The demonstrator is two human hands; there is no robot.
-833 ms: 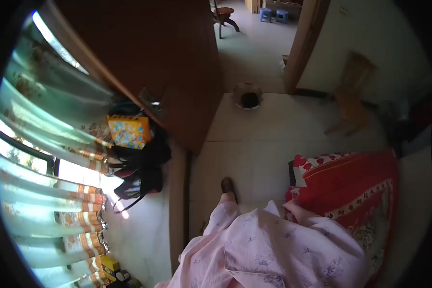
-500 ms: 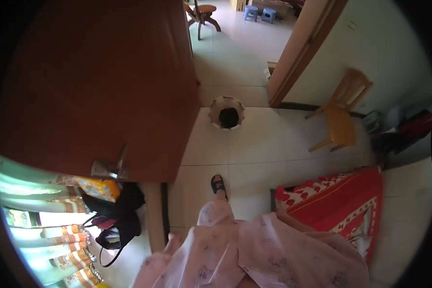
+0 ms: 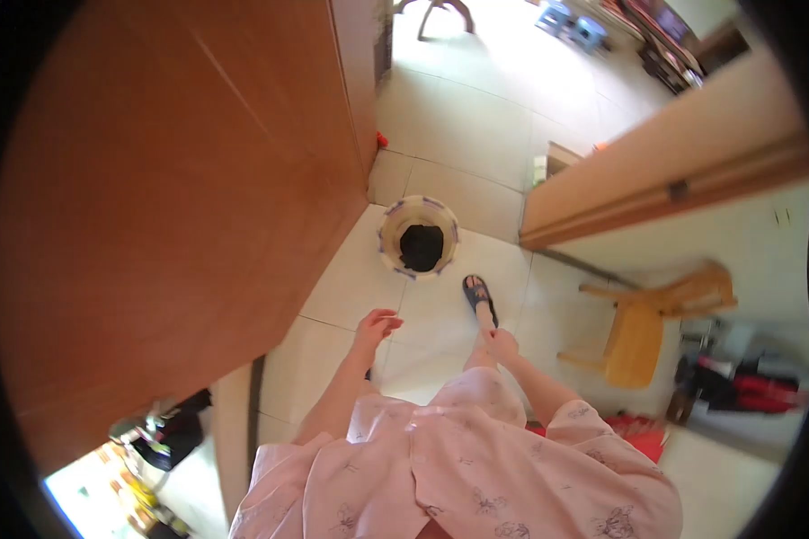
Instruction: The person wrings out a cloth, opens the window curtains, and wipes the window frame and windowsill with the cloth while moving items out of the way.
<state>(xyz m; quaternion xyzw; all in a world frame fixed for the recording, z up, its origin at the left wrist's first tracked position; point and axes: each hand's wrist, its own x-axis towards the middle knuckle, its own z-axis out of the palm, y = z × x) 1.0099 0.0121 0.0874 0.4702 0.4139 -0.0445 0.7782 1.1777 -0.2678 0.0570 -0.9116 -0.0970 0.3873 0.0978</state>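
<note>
My left hand (image 3: 379,325) hangs in front of me above the tiled floor, its fingers loosely bent and slightly apart with nothing in them. To the right, my right hand (image 3: 502,346) is in front of my lower leg, fingers curled in, and no object shows in it. Nearest to both hands is a round cream basket (image 3: 385,235) with a scalloped rim, standing on the floor ahead. Inside it lies a dark bundle (image 3: 422,248), perhaps cloth. Neither hand touches the basket. My foot in a dark sandal (image 3: 480,300) is just right of and below it.
A brown door (image 3: 180,207) stands open at left, with the door frame (image 3: 674,180) at right. A wooden chair (image 3: 634,341) is by the right wall. Red cloth (image 3: 638,436) lies behind my right arm. Blue stools (image 3: 589,33) stand in the far room. A black bag (image 3: 175,440) is at lower left.
I have stepped forward, so the basket is nearer and the view has turned. Both forearms have swung into sight ahead of me. The red cloth has mostly passed behind my arm.
</note>
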